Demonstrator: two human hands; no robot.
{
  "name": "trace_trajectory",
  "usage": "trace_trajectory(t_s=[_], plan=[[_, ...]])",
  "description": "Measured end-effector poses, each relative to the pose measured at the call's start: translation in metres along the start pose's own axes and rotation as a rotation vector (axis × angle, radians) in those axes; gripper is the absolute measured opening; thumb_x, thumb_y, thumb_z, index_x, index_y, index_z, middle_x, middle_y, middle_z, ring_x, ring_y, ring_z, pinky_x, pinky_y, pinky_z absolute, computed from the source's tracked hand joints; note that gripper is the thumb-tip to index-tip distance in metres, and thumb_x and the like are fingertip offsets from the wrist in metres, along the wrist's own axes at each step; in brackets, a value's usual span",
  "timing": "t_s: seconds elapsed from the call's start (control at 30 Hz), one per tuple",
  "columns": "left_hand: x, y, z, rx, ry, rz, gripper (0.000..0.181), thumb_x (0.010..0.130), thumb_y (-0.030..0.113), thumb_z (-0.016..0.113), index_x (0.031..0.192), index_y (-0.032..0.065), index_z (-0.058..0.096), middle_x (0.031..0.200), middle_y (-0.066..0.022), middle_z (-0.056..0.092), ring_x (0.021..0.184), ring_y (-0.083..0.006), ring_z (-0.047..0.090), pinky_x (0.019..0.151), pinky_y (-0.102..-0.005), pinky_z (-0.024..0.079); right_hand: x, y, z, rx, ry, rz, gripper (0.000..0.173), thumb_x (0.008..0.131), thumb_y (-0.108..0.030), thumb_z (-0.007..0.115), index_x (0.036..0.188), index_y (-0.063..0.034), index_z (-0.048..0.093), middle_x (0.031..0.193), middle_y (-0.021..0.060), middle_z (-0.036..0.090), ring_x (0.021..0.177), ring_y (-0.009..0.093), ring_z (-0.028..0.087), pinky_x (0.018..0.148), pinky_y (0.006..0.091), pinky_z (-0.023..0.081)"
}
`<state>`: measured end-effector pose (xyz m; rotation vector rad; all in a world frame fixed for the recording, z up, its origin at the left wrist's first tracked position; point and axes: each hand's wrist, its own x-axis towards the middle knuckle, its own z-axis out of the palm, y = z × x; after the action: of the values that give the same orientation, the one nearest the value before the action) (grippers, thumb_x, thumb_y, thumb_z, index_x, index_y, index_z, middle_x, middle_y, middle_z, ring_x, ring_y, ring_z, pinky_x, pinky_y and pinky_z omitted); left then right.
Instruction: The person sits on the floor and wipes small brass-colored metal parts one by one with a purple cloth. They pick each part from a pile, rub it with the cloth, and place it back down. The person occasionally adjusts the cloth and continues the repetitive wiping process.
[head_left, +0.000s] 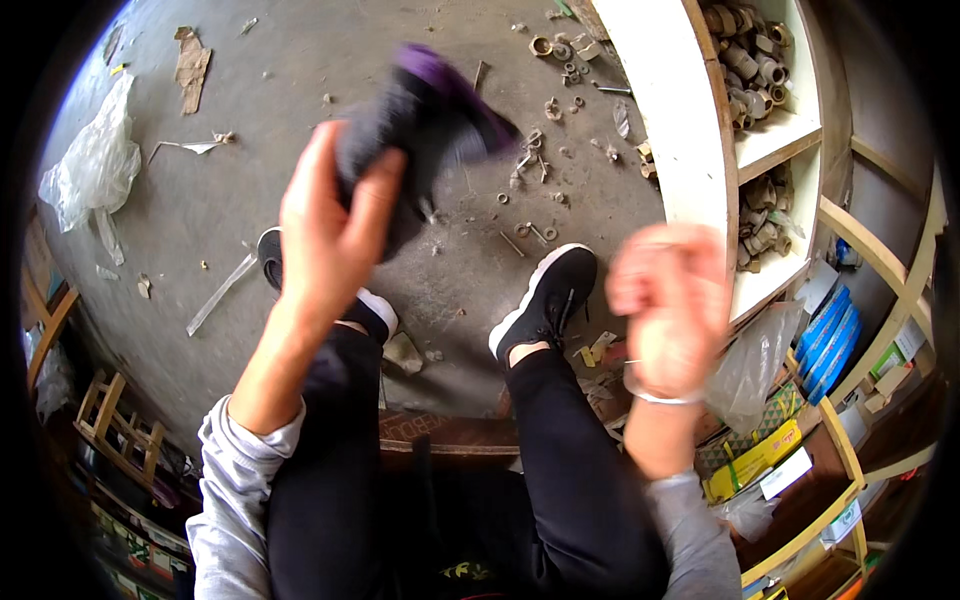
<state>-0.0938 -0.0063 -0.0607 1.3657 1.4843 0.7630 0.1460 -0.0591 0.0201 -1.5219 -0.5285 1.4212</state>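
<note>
My left hand (330, 202) grips a dark grey cloth item (397, 127) with a purple edge, held up above the floor. Motion blur hides what kind of cloth piece it is. On the right, my right hand (667, 300) is raised beside the white shelf unit (675, 112), its fingers curled and blurred. A pale bangle (664, 396) circles that wrist. Whether anything is inside those fingers is hidden. Below the hands, my black shoes (551, 292) with white soles rest on the concrete floor (442, 292).
Loose metal nuts, washers and screws (536, 154) litter the floor ahead. Pipe fittings (754, 67) fill the shelf compartments. A clear plastic bag (97, 161) and torn cardboard (193, 69) lie at left. Blue packages (829, 341) and a yellow box (754, 461) sit at right among wooden frames.
</note>
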Motion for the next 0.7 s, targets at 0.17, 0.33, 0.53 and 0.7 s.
trace_trajectory(t_s=[0.17, 0.33, 0.53, 0.7], plan=[[-0.004, -0.018, -0.022, -0.333, 0.218, -0.209, 0.034, 0.093, 0.020, 0.059, 0.119, -0.0016, 0.053, 0.101, -0.0026, 0.060, 0.089, -0.0070, 0.054, 0.079, -0.0217, 0.045, 0.010, -0.025, -0.095, -1.037, 0.588, -0.585, 0.022, 0.087, -0.001, 0.060, 0.108, 0.0024, 0.056, 0.096, 0.0100, 0.062, 0.080, 0.012, 0.057, 0.071, 0.0238, 0.047], [-0.002, -0.012, -0.024, -0.425, 0.159, -0.279, 0.033, 0.093, 0.020, 0.058, 0.118, -0.0019, 0.053, 0.101, -0.0037, 0.060, 0.090, -0.0080, 0.055, 0.081, -0.0233, 0.046, 0.016, 0.002, -0.039, -0.977, 0.264, -0.885, 0.023, 0.087, 0.000, 0.058, 0.110, 0.0017, 0.060, 0.103, 0.0101, 0.062, 0.089, 0.016, 0.058, 0.079, 0.0283, 0.048], [0.002, 0.000, -0.025, -0.431, 0.134, -0.248, 0.030, 0.093, 0.019, 0.059, 0.114, -0.0012, 0.053, 0.098, -0.0034, 0.060, 0.087, -0.0082, 0.055, 0.078, -0.0238, 0.047, 0.162, 0.093, 0.006, -1.586, 0.039, -0.913, 0.040, 0.081, 0.002, 0.055, 0.119, -0.0072, 0.057, 0.122, 0.0120, 0.054, 0.110, 0.028, 0.054, 0.095, 0.0359, 0.046], [-0.001, -0.001, -0.025, -0.480, 0.093, -0.300, 0.028, 0.092, 0.019, 0.060, 0.110, -0.0013, 0.054, 0.094, -0.0028, 0.059, 0.083, -0.0085, 0.055, 0.074, -0.0244, 0.048, 0.219, 0.106, -0.018, -1.617, 0.090, -0.742, 0.043, 0.078, 0.004, 0.053, 0.115, -0.0164, 0.061, 0.129, 0.0097, 0.047, 0.115, 0.032, 0.048, 0.100, 0.0390, 0.040]])
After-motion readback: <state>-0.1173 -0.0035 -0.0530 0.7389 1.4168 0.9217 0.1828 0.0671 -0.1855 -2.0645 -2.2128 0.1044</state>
